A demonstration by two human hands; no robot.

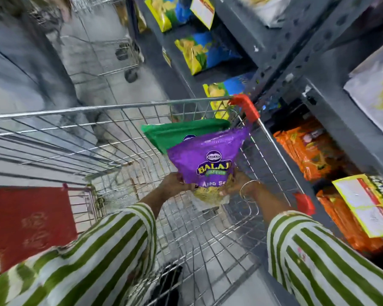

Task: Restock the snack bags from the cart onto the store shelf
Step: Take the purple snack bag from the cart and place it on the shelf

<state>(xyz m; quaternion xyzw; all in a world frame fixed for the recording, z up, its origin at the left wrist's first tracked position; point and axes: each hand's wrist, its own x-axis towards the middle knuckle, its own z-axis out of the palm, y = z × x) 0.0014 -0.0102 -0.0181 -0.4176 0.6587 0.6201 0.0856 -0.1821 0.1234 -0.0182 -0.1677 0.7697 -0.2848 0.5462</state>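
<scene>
A purple snack bag [210,155] is held upright above the wire cart [111,107], with a green snack bag [175,134] stacked right behind it. My left hand [174,183] grips the bags' lower left edge and my right hand [236,183], with a bangle at the wrist, grips the lower right corner. Both arms wear green and white striped sleeves. The dark metal store shelf [281,60] stands to the right of the cart.
The shelf holds yellow and blue bags [203,53] above and orange packs [307,151] lower down, with yellow price tags [365,204]. Red corner guards [245,107] cap the cart's right rim. A red panel [29,219] sits at the left. Another cart [113,56] stands down the aisle.
</scene>
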